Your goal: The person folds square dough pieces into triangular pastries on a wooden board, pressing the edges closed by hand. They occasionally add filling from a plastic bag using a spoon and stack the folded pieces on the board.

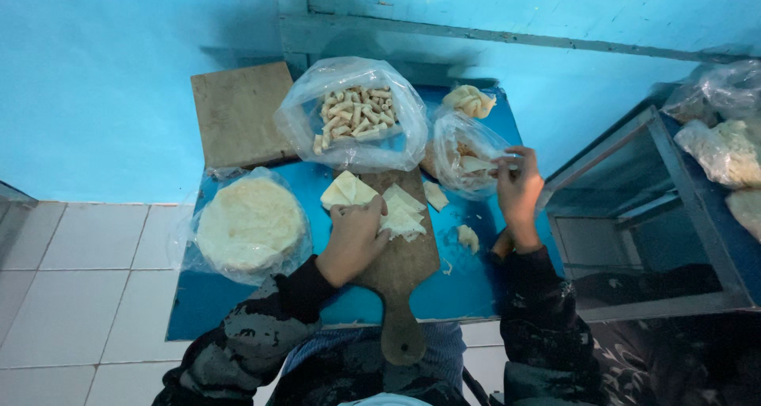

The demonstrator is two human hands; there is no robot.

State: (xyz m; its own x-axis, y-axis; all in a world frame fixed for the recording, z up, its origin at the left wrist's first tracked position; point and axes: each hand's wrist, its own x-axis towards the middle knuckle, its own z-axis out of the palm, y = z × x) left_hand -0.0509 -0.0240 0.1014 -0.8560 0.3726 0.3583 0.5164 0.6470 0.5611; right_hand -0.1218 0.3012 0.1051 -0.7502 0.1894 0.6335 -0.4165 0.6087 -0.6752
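The left hand [354, 235] is laid flat, fingers together, on a pile of pale dough sheets [400, 212] stacked on the wooden paddle board [396, 271] beneath it. The right hand [519, 192] is raised, with a thin pale strip [479, 165] pinched at its fingertips at the mouth of a small clear bag [460, 148]. A large bag of rolled pieces [353, 116] is seen beyond the left hand, and a wrapped round stack of wrappers [250, 224] lies to its left.

Two hands at work, left hand [353, 239] and right hand [517, 190]. Two wooden boards: paddle board [400, 271], square board [238, 112]. Three clear bags on the table: rolls bag [353, 116], round-sheets bag [250, 225], filling bag [464, 156] (rolls too many to count).
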